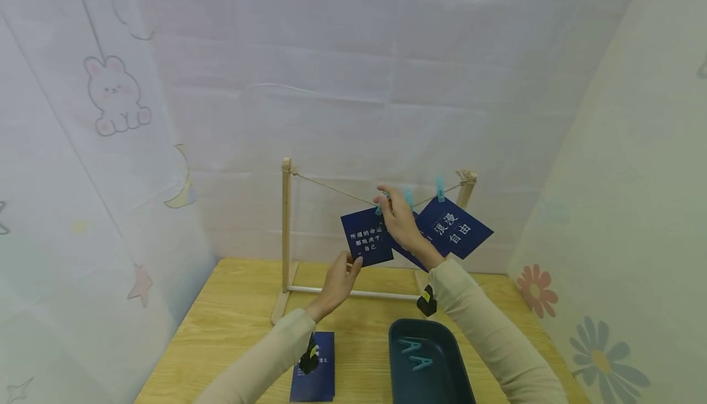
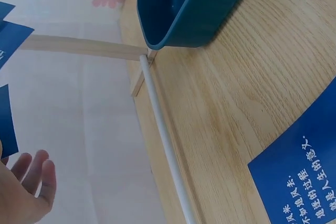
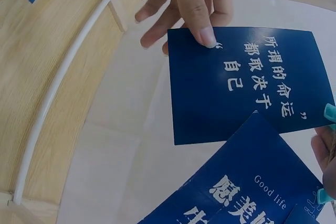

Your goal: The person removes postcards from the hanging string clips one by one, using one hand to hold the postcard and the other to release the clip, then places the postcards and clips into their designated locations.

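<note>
A dark blue card with white writing (image 1: 366,238) hangs at the middle of the twine (image 1: 337,189). By its lower left corner, my left hand (image 1: 338,281) pinches it; in the right wrist view the thumb (image 3: 207,36) lies on the card's face. My right hand (image 1: 402,223) is at the card's upper right corner, its fingers around a light blue clothespin (image 3: 331,113), partly hidden. To the right, more blue cards (image 1: 455,226) hang from clothespins (image 1: 440,189), overlapping each other.
A wooden frame (image 1: 286,226) with a white crossbar (image 1: 359,294) carries the twine. A dark teal tray (image 1: 394,355) with two clothespins (image 1: 421,363) stands at front right. Blue cards (image 1: 326,367) lie on the wooden table (image 1: 210,324) below my left forearm.
</note>
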A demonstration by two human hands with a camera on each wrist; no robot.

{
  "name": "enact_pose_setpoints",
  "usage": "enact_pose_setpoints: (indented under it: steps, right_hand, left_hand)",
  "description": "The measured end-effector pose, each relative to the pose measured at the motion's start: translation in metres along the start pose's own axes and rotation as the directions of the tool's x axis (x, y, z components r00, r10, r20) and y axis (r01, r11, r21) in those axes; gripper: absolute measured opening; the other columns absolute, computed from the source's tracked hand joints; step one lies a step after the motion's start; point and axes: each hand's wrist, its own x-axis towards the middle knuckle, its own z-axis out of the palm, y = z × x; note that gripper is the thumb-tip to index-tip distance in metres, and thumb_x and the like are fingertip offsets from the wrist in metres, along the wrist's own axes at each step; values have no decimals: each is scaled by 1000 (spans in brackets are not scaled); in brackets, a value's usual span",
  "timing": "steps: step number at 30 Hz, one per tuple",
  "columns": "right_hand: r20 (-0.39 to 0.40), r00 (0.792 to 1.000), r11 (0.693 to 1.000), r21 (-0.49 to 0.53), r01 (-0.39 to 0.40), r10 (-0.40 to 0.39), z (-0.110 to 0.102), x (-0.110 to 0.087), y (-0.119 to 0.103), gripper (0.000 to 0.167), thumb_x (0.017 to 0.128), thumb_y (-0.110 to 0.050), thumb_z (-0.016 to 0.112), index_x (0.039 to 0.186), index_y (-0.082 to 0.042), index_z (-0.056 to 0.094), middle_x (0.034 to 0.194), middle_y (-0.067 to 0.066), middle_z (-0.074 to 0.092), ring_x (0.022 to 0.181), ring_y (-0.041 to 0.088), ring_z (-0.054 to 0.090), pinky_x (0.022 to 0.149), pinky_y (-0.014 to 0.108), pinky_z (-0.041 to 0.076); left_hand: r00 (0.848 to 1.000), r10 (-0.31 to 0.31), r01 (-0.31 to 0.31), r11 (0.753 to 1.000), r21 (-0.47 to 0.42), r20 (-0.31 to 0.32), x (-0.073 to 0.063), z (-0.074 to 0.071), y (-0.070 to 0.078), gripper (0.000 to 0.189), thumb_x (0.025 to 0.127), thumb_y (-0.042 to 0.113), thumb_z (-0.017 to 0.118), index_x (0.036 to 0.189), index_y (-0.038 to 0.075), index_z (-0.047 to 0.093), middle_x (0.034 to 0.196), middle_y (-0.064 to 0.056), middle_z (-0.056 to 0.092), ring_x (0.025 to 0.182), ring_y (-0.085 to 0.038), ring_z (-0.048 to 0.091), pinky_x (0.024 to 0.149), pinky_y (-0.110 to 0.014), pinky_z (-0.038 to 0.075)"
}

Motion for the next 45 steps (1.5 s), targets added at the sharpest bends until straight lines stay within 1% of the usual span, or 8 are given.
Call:
enact_pose_setpoints:
  steps: [7, 9, 11, 15, 21, 26, 34, 45]
  right_hand:
    - [9, 1000, 999, 28, -23, 22, -2, -2, 1, 40, 110, -17, 35, 146, 0, 37, 120, 25, 61, 75, 27, 53, 70, 39, 43]
    - [32, 998, 997, 53, -63, 62, -4, -2, 0, 44, 110, -19, 34, 149, 0, 31, 124, 25, 60, 81, 29, 54, 76, 42, 45]
    - [64, 993, 992, 77, -105, 100, -8, -3, -2, 47, 110, -20, 33, 152, 1, 26, 126, 24, 58, 96, 32, 57, 87, 47, 46]
    - [133, 980, 976, 135, -168, 151, -14, -4, -5, 50, 111, -23, 30, 153, 2, 22, 131, 25, 54, 124, 37, 50, 106, 52, 37]
    - [173, 971, 953, 225, -200, 163, -17, -3, -6, 47, 111, -25, 27, 150, 0, 29, 134, 30, 51, 129, 40, 47, 110, 51, 34]
    - [153, 975, 945, 259, -197, 161, -14, -3, -2, 39, 110, -23, 30, 139, 2, 38, 131, 31, 51, 126, 42, 48, 109, 53, 33]
    - [97, 974, 944, 242, -224, 206, -8, -3, -3, 30, 109, -19, 33, 127, 4, 38, 125, 23, 54, 119, 36, 52, 106, 51, 37]
    - [-23, 979, 960, 205, -193, 202, 0, -4, -10, 19, 108, -15, 37, 118, 0, 45, 116, 25, 58, 105, 35, 59, 91, 48, 45]
  left_hand:
    - [997, 44, -48, 998, -48, -65, 4, 3, 2, 12, 104, 13, 52, 104, 2, 57, 90, -7, 64, 77, -19, 63, 66, -30, 52]
    - [996, 57, -61, 996, -61, -72, 4, 4, 2, 11, 104, 9, 52, 104, 0, 57, 86, -9, 66, 73, -22, 64, 62, -28, 49]
    - [995, 67, -72, 995, -69, -79, 4, 4, 2, 10, 103, 7, 52, 104, -1, 57, 83, -11, 67, 72, -26, 65, 60, -27, 48]
    - [993, 75, -82, 994, -74, -89, 2, 4, 2, 9, 103, 6, 52, 105, 0, 58, 82, -11, 68, 72, -30, 67, 59, -27, 48]
    - [992, 84, -91, 993, -78, -93, 1, 2, 0, 9, 103, 7, 52, 105, -1, 58, 82, -13, 68, 71, -31, 68, 59, -27, 49]
    - [994, 73, -80, 993, -84, -82, 1, 1, 1, 10, 103, 8, 52, 105, 0, 58, 82, -13, 68, 71, -29, 67, 57, -26, 47]
    - [994, 73, -81, 993, -92, -79, 0, 0, 2, 10, 103, 6, 52, 106, 0, 58, 83, -13, 67, 71, -29, 67, 57, -26, 49]
    - [993, 85, -93, 991, -92, -82, 0, -2, 0, 10, 102, 3, 52, 108, -2, 57, 85, -12, 68, 71, -31, 68, 57, -26, 49]
